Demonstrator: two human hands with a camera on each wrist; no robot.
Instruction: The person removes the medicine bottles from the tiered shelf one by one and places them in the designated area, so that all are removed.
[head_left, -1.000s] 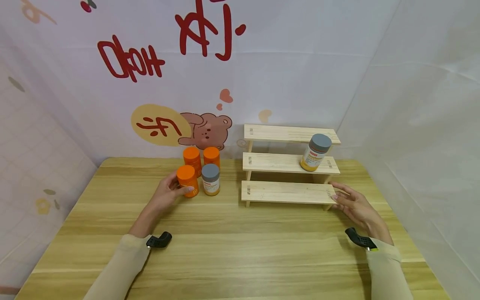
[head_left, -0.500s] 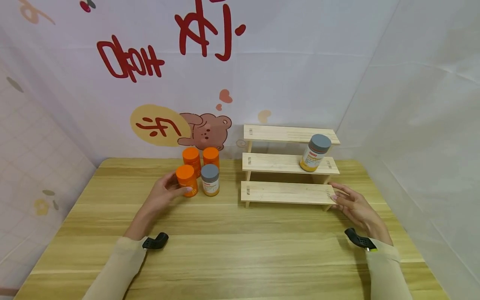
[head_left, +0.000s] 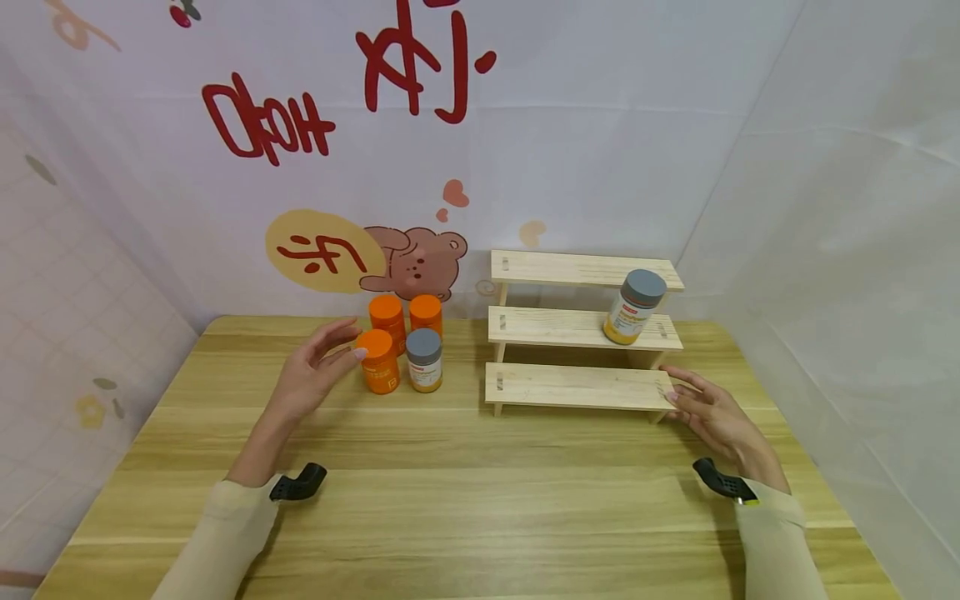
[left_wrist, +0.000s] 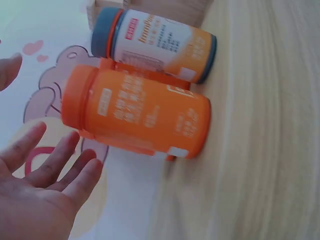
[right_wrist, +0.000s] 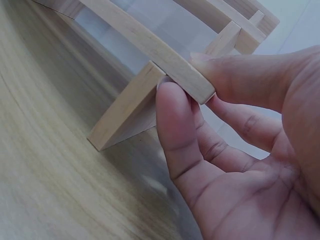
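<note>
At the left, my left hand point(head_left: 309, 377) is beside the front orange supplement bottle point(head_left: 380, 367), its thumb over the cap's edge. The left wrist view shows its fingers point(left_wrist: 67, 157) spread and apart from the bottle. Behind stand two more orange bottles point(head_left: 386, 317), and a grey-capped bottle point(head_left: 424, 367) stands just right of the front one. My right hand point(head_left: 711, 417) pinches the right end of the bottom step of the three-tier wooden shelf point(head_left: 573, 386); in the right wrist view the thumb lies on top and a finger underneath. Another grey-capped bottle point(head_left: 632, 308) stands on the middle step.
All this stands on a wood-grain table point(head_left: 480, 500). A white printed cloth point(head_left: 600, 150) hangs behind the shelf and bottles, with more cloth along both sides.
The left hand has let go of the front orange bottle, its fingers opening and drawing up and left. The bottle stays in place. The right hand keeps its grip on the shelf.
</note>
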